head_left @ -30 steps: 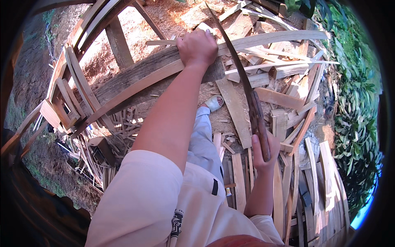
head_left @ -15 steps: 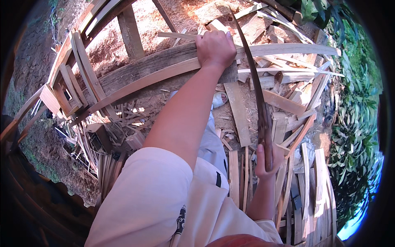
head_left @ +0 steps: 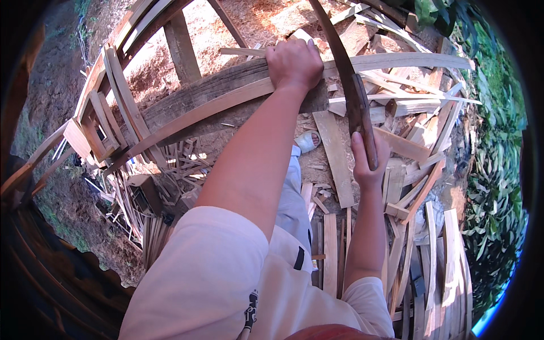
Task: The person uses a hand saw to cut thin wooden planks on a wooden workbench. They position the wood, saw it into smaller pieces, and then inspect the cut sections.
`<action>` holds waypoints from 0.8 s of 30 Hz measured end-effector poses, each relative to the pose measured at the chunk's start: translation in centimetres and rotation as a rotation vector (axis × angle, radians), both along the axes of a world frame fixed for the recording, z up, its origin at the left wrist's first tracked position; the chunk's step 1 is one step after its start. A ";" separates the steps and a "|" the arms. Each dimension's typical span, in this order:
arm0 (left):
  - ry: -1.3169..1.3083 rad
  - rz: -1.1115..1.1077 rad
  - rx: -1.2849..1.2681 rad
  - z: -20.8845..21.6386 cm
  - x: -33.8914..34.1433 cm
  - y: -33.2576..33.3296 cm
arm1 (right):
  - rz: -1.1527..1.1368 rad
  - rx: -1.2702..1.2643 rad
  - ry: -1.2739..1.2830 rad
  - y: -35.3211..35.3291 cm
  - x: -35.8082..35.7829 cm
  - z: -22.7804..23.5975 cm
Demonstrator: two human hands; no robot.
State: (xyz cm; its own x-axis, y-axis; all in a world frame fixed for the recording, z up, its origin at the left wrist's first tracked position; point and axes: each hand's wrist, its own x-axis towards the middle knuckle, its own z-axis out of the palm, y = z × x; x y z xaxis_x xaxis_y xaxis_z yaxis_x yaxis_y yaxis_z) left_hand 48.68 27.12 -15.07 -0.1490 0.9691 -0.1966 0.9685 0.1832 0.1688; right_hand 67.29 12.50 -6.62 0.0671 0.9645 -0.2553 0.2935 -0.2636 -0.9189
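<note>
My left hand (head_left: 294, 64) is closed over a long pale wooden strip (head_left: 209, 109), pressing it onto a weathered grey board (head_left: 198, 89). To the right, my right hand (head_left: 369, 160) is wrapped round the brown wooden handle of a long, dark-bladed handsaw (head_left: 338, 48). Its blade, seen nearly edge-on, crosses the strip just right of my left hand; no teeth can be made out. Beyond the blade, the strip carries on rightward over scattered offcuts. Whether the blade has cut into the wood is hidden.
A wooden frame (head_left: 93, 133) stands under the strip's left end. Offcuts (head_left: 405, 144) litter the ground at the right, with several long slats (head_left: 450, 255) nearer me. My sandalled foot (head_left: 307, 141) is below the board. Leafy plants (head_left: 493, 187) line the right edge.
My right hand has pushed forward, away from me, taking the handsaw with it; the handle is now closer to the strip. My left hand stays on the strip.
</note>
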 end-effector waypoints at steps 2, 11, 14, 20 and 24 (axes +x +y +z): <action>-0.002 -0.006 -0.024 0.1 0.1 -0.3 | 0.055 -0.085 -0.032 -4.5 2.4 1.2; -0.052 -0.002 -0.027 0.4 -0.2 -0.2 | 0.087 -0.284 -0.208 -14.8 6.0 15.3; -0.051 -0.036 -0.039 0.4 -0.2 -0.4 | 0.085 -0.257 -0.224 -13.8 5.6 15.6; -0.070 -0.036 0.039 -0.1 -0.1 -0.5 | -0.008 -0.126 -0.083 -3.7 0.9 7.6; -0.066 -0.035 0.007 0.0 0.1 -0.2 | 0.033 0.040 -0.061 7.2 -3.4 0.4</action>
